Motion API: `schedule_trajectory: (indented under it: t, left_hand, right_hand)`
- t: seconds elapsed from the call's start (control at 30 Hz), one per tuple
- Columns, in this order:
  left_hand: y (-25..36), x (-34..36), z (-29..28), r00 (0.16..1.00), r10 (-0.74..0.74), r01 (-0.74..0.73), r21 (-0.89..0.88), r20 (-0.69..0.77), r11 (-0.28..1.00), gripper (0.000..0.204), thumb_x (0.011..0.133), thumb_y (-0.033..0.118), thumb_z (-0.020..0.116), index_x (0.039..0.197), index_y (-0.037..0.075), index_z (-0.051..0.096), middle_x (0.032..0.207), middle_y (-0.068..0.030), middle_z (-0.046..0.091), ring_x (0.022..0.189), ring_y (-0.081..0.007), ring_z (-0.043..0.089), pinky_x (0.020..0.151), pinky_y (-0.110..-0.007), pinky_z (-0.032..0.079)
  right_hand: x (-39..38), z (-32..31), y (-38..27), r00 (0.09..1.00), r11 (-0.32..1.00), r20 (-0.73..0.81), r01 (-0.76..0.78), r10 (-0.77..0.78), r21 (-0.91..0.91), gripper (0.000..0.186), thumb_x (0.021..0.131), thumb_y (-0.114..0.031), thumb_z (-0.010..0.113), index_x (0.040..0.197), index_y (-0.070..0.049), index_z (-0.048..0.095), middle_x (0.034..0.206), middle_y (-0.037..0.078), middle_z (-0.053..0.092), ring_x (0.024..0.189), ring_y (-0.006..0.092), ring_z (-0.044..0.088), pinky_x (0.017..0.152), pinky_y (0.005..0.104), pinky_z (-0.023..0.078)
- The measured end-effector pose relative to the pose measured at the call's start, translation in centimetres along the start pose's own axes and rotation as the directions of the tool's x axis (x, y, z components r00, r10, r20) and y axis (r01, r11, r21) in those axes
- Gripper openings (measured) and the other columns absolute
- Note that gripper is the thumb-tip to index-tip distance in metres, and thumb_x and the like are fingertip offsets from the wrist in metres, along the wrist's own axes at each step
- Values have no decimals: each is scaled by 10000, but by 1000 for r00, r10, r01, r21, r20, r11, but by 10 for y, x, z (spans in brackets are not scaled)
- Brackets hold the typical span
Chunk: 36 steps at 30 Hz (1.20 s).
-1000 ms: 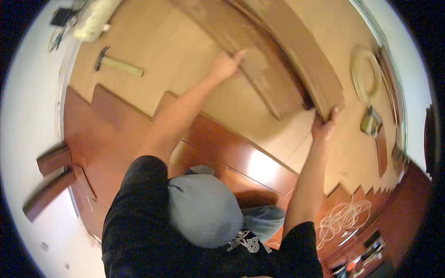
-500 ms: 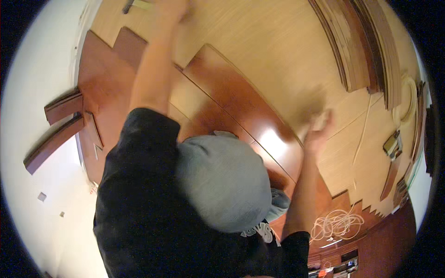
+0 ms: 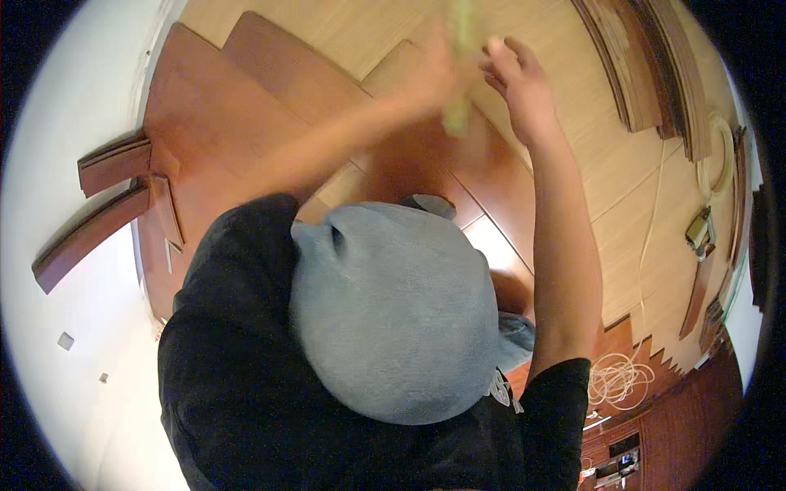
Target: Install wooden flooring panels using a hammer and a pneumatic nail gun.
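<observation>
Near the top centre, my left hand [image 3: 440, 75] is wrapped round a long yellow-green tool handle [image 3: 457, 114]. Motion smears the hand and the tool, and the tool's far end runs out of the picture, so I cannot make out its head. Close by on the right is my right hand [image 3: 522, 82], its fingers loosely bent and apart, with nothing visibly in it. Below both hands lies a glossy red-brown floorboard [image 3: 483, 176], placed alongside others of the same kind. My knee [image 3: 397, 311] in grey-blue cloth covers part of the boards.
Pale floor underlay [image 3: 610, 176] stretches to the right of the laid boards [image 3: 213, 106]. Stacked planks [image 3: 626, 74] lie at the upper right. A coiled pale cord [image 3: 620, 380] rests at the lower right. Short board pieces [image 3: 94, 233] sit by the white wall on the left.
My left hand has swung from the upper left to the top centre, now with the yellow-green tool in it. My right hand has moved up and left toward it.
</observation>
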<state>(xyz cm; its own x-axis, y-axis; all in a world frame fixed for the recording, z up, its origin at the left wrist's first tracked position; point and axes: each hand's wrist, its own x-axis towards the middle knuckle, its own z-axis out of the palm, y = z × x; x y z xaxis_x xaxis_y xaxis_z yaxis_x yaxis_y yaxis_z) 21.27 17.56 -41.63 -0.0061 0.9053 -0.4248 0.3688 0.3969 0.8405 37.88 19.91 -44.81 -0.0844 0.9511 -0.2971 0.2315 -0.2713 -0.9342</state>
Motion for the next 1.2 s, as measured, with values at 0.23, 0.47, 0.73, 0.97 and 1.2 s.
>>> schedule_trajectory:
  t: [0.23,0.47,0.73,0.97,1.2]
  left_hand:
    - [-96,-66,1,735,511,-677,467,445,569,820,954,531,592,1521,-6,342,1554,-229,387,1431,-365,386,1183,-476,313]
    - [-176,-103,-2,785,349,-613,722,512,321,964,937,701,438,1566,-9,266,1663,-185,201,1544,-323,175,1240,-502,157]
    - [-115,-88,5,795,-177,-498,791,580,355,923,920,565,601,1576,17,255,1647,-218,218,1542,-358,166,1241,-510,145]
    - [-184,-86,14,766,343,-628,747,543,220,904,958,585,534,1603,51,193,1685,-137,150,1561,-291,117,1250,-496,106]
    - [-186,-98,14,762,374,-623,756,528,201,866,979,583,510,1595,46,222,1683,-133,160,1557,-294,130,1244,-494,127]
  right_hand:
    - [-16,-106,54,922,888,-90,-386,376,-250,457,919,-294,635,1169,85,586,951,239,716,770,349,682,686,466,538]
    - [-41,-142,110,947,505,253,121,200,-854,499,890,-241,630,1313,7,540,1088,322,667,1032,488,642,903,532,522]
    - [-78,-233,117,935,364,184,66,302,-929,615,869,-148,632,1448,-57,447,1139,289,672,1081,454,635,937,496,510]
    - [-150,-334,136,880,148,-58,-144,471,-978,488,903,-130,531,1356,52,516,1217,310,636,1128,398,627,947,493,487]
    - [-156,-307,114,786,92,95,49,611,-995,539,881,-131,572,1397,7,498,1171,274,672,1094,419,638,937,476,509]
